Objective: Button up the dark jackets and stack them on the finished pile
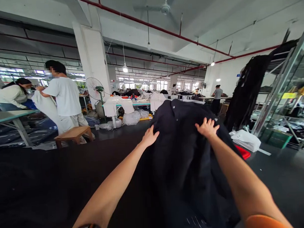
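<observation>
From my remote seat I saw a large black garment (183,149), upright and loosely draped, to the right of the wooden stool (74,132) and nearer the camera; two small round fastenings showed near its top edge. My left hand (149,136) touched its left edge, on the side towards the stool; some of those fingers were hidden, so I could not tell whether they pinched the cloth. My right hand (207,128) lay on the garment's upper part, on the side away from the stool, its fingers spread wide.

I judged the cloth soft and limp, with some weight for its size; it looked matt rather than slippery, and hardly fragile. The two upper edges seemed the best places to take hold, well apart, with cloth gathered between thumb and fingers; a hold at one point would probably let the rest sag and fold.

I could read no brand or writing; thin pale marks ran along the garment's lower front, and a tiny pale mark sat beside the right hand, too small to make out; a yellow sign (289,95), far to the right of the stool, was unreadable too.
</observation>
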The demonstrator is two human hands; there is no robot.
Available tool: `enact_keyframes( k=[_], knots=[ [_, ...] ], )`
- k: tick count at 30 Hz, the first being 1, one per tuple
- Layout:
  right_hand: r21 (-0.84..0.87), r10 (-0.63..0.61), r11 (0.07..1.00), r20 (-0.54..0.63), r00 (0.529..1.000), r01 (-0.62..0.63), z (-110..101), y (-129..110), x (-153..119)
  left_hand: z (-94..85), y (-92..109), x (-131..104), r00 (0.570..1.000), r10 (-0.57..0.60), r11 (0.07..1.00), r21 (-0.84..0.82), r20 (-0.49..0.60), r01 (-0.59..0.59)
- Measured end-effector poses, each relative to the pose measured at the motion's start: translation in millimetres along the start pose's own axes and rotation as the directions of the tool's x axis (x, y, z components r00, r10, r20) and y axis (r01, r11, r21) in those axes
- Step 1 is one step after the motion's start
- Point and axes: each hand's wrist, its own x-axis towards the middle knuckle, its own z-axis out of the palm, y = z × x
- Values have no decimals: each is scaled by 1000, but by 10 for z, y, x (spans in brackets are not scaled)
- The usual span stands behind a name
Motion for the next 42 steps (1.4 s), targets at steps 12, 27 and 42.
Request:
enact_keyframes(
  k=[12,27,42],
  knots=[
    [-71,-6,997,227,974,22,1616,520,-305,1406,-2268,-2759,959,-176,982,114,222,153],
    [-145,30,989,-45,999,-37,352,77,514,1522,-2413,-2865,995,65,997,47,70,-69],
    [-205,-173,953,240,955,224,863,1022,-423,1430,-2164,-2833,994,28,998,59,105,-35]
  ],
)
